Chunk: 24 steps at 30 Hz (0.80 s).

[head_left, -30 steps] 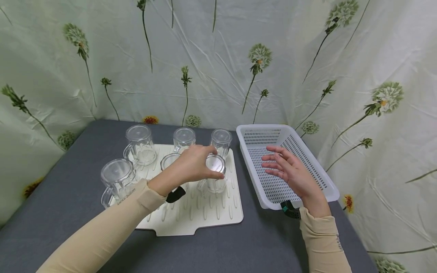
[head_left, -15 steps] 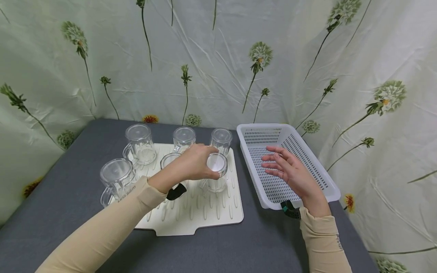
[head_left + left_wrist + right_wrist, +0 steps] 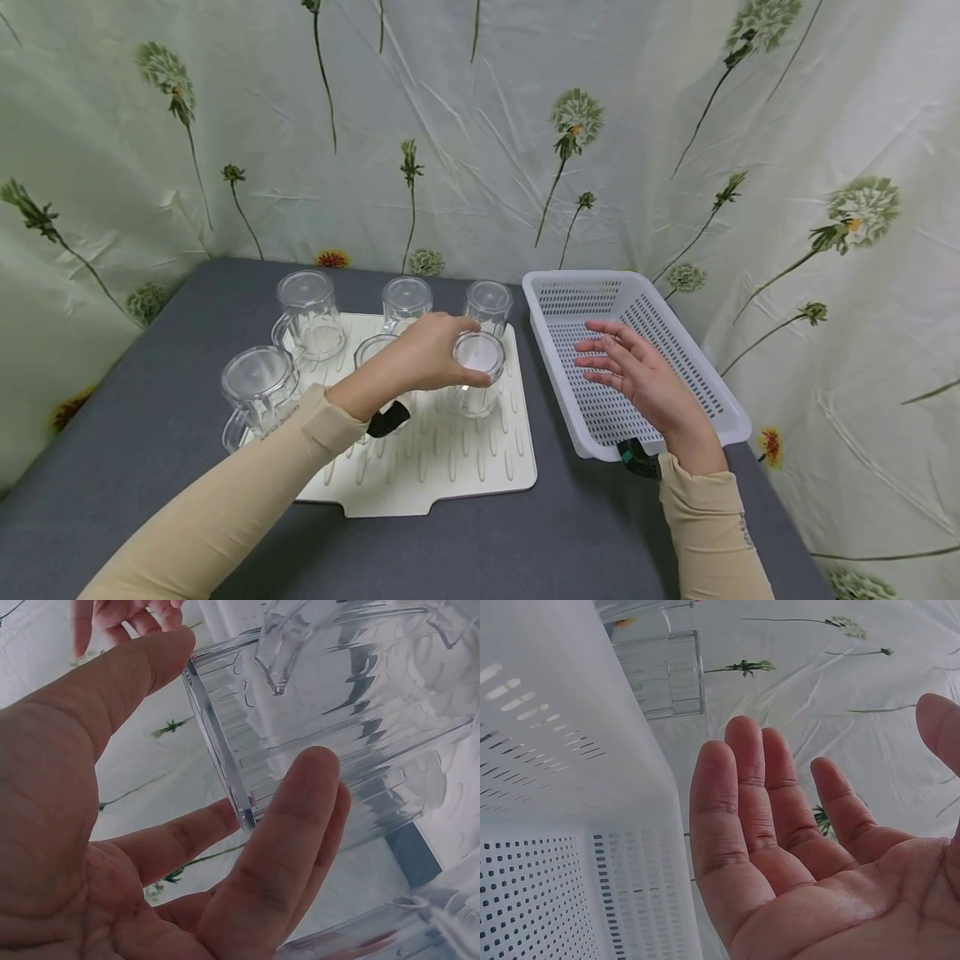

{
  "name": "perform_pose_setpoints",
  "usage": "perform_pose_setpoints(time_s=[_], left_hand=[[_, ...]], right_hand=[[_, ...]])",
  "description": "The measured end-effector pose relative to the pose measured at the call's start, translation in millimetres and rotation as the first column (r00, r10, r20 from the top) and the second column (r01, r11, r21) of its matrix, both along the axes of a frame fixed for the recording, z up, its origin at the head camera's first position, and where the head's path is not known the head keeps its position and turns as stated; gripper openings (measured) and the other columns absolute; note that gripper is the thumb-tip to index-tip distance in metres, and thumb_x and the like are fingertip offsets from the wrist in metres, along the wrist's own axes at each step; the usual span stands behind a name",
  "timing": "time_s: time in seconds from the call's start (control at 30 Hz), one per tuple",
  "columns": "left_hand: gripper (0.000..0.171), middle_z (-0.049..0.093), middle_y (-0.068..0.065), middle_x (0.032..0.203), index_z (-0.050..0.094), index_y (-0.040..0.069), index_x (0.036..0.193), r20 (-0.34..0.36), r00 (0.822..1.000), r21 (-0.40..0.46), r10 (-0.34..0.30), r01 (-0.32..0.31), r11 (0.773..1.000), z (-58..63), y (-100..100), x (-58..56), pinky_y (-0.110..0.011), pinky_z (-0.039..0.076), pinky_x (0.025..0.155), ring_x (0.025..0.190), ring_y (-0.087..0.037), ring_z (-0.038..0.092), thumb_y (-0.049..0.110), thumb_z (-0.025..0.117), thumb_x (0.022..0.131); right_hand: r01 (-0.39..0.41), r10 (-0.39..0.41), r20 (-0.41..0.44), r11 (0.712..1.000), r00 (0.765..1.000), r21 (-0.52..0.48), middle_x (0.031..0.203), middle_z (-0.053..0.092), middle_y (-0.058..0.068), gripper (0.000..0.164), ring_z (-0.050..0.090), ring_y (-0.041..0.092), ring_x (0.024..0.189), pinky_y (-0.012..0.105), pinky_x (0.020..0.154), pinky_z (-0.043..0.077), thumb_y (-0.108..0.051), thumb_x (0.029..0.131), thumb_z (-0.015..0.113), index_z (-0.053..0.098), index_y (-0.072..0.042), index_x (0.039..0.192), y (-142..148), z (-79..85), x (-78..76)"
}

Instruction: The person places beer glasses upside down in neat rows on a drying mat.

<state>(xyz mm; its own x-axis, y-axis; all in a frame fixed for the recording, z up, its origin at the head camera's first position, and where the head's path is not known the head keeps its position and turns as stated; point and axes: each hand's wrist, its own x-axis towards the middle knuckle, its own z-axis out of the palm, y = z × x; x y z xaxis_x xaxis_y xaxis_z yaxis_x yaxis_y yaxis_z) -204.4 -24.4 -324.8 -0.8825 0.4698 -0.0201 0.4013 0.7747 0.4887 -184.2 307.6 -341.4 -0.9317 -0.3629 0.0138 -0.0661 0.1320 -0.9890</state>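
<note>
My left hand [image 3: 423, 354] reaches over a white ridged drying mat [image 3: 420, 492] and grips an upturned clear glass mug [image 3: 481, 355] near its base. In the left wrist view, the thumb lies at one edge of this mug's base [image 3: 221, 742] and fingers at the other. Several more upturned glass mugs stand about it, among them a back right one [image 3: 489, 302] and a front left one [image 3: 258, 377]; my left hand partly hides one. My right hand [image 3: 648, 379] hovers over a white perforated basket [image 3: 555, 408], palm visible and fingers loosely extended, holding nothing.
A dark grey cloth [image 3: 480, 550] covers the table. Behind and to the right hangs a pale curtain [image 3: 480, 167] with a dandelion print. The basket's raised wall [image 3: 641, 772] stands beside my right hand.
My left thumb shifts slightly around the mug's base. The top of that mug moves a little to the right. My right hand keeps its place over the basket.
</note>
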Motion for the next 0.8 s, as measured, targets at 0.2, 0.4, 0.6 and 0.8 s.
perform_pose_setpoints(time_s=[0.2, 0.4, 0.6, 0.8], left_hand=[[0.082, 0.065, -0.014, 0.151, 0.057, 0.007, 0.154, 0.016, 1.0, -0.013, 0.007, -0.006, 1.0, -1.5, 1.5, -2.9, -0.053, 0.049, 0.119, 0.144, -0.038, 0.057, 0.05, 0.085, 0.09], [0.083, 0.064, -0.014, 0.152, 0.057, 0.006, 0.154, 0.019, 1.0, -0.026, -0.007, 0.008, 1.0, 0.5, 1.8, -3.4, -0.053, 0.048, 0.12, 0.145, -0.038, 0.056, 0.051, 0.085, 0.09], [0.086, 0.067, -0.017, 0.147, 0.058, 0.005, 0.152, -0.004, 1.0, -0.033, -0.021, 0.021, 0.999, 1.6, 2.4, -4.0, -0.054, 0.05, 0.117, 0.141, -0.042, 0.058, 0.046, 0.091, 0.084], [0.084, 0.069, -0.017, 0.143, 0.061, 0.005, 0.149, -0.029, 0.999, -0.021, -0.024, 0.024, 0.999, 0.8, 2.4, -3.9, -0.053, 0.052, 0.115, 0.138, -0.042, 0.061, 0.043, 0.093, 0.082]], right_hand=[[-0.001, 0.001, 0.007, 1.0, 1.0, 0.01, 0.126, 0.071, -0.006, 0.028, 0.074, 0.015, 0.116, 0.027, 0.099, 0.062, -0.024, 0.117, 0.046, 0.055, -0.023, 0.144, -0.8, 1.9, -1.1], [-0.012, 0.012, -0.001, 1.0, 1.0, 0.01, 0.127, 0.072, -0.006, 0.028, 0.074, 0.017, 0.117, 0.027, 0.099, 0.062, -0.025, 0.117, 0.046, 0.056, -0.025, 0.143, -0.5, 1.7, -1.8], [-0.005, 0.005, 0.004, 1.0, 1.0, 0.006, 0.128, 0.071, -0.003, 0.027, 0.074, 0.016, 0.117, 0.027, 0.099, 0.063, -0.025, 0.117, 0.046, 0.056, -0.026, 0.141, 1.1, 2.0, -1.2], [-0.011, 0.011, -0.001, 1.0, 1.0, -0.015, 0.128, 0.071, -0.001, 0.027, 0.074, 0.016, 0.117, 0.027, 0.099, 0.062, -0.024, 0.117, 0.046, 0.057, -0.024, 0.142, 2.0, 1.9, -0.9]])
